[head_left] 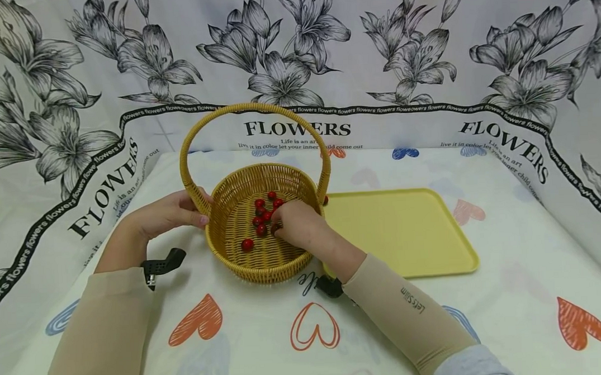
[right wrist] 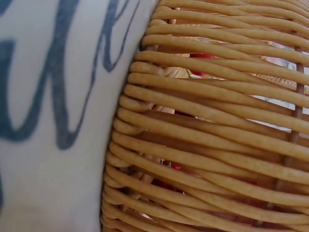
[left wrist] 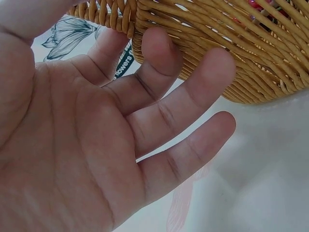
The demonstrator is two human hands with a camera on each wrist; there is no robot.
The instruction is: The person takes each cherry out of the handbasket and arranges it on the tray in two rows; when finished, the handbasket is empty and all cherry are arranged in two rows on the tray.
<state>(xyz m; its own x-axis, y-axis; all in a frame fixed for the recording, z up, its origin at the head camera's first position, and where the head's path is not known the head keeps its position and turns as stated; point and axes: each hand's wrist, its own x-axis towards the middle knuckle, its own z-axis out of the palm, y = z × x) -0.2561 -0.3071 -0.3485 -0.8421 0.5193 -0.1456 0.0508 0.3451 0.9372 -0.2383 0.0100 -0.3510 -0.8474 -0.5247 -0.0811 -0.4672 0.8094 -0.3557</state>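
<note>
A: White worktop (head_left: 256, 329), heart-printed, with 12 o'clock pointing away from the person. What comes first?

B: A round wicker basket (head_left: 265, 274), upright. At its 9 o'clock the left hand (head_left: 168, 215) pinches the foot of the handle (head_left: 256, 107) between thumb and forefinger, the other fingers spread apart.

A: And the right hand (head_left: 299, 224)?

B: It reaches in over the 4 o'clock side, fingers bent down. Its grip is hidden; I can't tell whether it pinches anything.

A: Where are the cherries (head_left: 261, 230)?

B: On the basket floor, mostly bunched by those fingers; one lies apart towards 7 o'clock.

A: Risks?

B: A careless fingertip could scatter the bunch, and a loose pinch could drop one. Leaning on the rim with the left grip slack might tip the basket.

A: Which way does it all point?

B: Cherries and bowl are round, so no clear long axis; the handle spans roughly 9 to 3 o'clock. Beyond, at 3 o'clock, the yellow tray (head_left: 398, 233) runs lengthwise likewise, a stray cherry (head_left: 325, 200) by its 10 o'clock corner. Farthest hangs flowered cloth (head_left: 285, 79).
</note>
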